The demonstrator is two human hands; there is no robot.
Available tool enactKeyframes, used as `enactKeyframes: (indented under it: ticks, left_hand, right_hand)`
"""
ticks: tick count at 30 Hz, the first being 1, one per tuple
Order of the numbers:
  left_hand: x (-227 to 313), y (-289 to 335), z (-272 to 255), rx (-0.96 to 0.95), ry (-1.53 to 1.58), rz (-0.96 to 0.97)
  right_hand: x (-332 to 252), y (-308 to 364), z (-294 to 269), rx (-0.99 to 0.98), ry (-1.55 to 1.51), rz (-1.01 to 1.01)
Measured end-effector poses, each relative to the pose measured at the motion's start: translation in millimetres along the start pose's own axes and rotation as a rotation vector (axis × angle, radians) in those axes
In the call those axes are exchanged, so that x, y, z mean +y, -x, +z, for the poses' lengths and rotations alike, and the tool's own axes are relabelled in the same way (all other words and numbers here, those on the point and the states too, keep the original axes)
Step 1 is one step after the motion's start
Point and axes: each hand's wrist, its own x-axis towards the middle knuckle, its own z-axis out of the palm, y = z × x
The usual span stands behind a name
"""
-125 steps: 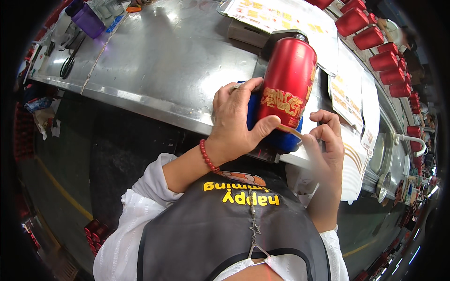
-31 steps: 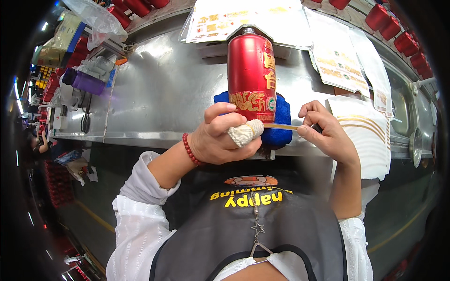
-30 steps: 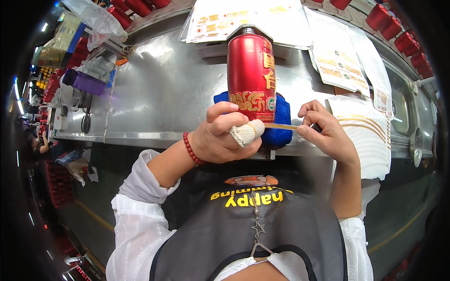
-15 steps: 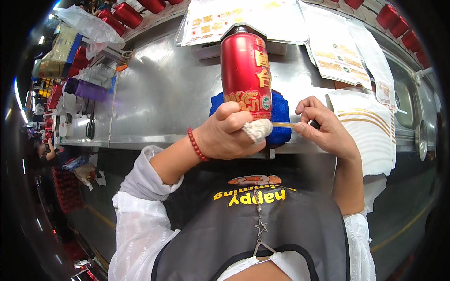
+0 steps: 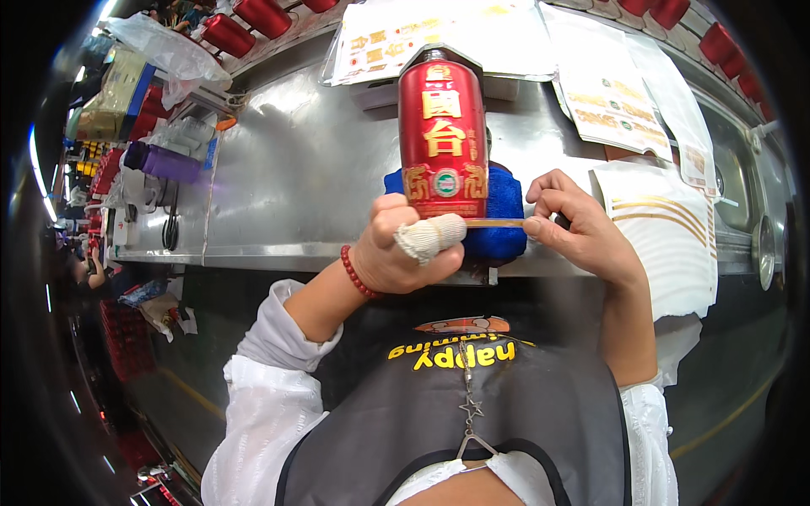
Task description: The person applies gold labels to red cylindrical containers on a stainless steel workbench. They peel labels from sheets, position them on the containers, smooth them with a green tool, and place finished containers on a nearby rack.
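Observation:
A red bottle with gold lettering and gold patterns lies with its base toward me. A blue cloth is under its near end. My left hand is curled at the bottle's base; a white ribbed cover wraps one of its fingers. From the bottle's lower edge a thin gold strip runs out to the right. My right hand pinches the strip's far end between thumb and forefinger, with the other fingers bent. Something small and dark shows behind that thumb.
White sheets with gold prints lie behind the bottle. At the right are another printed sheet and a sheet of curved gold strips. A purple bottle lies at the left of the metal table. More red bottles stand along the back.
The red bottle has turned about its length, bringing the large lettering to the top middle. My left hand has rolled and shifted left; my right hand still pinches the strip, nearly in place.

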Motion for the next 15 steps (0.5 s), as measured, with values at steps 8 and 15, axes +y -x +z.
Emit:
enactKeyframes:
  ticks: [8,15]
  left_hand:
    - [0.9,-5.8,5.3,-0.08,0.005,0.015]
    - [7.5,1.3,-4.3,-0.053,-0.088,-0.051]
  right_hand:
    - [1.1,-1.5,0.7,0.009,0.055,-0.015]
    - [1.0,-5.7,3.6,0.001,0.046,0.003]
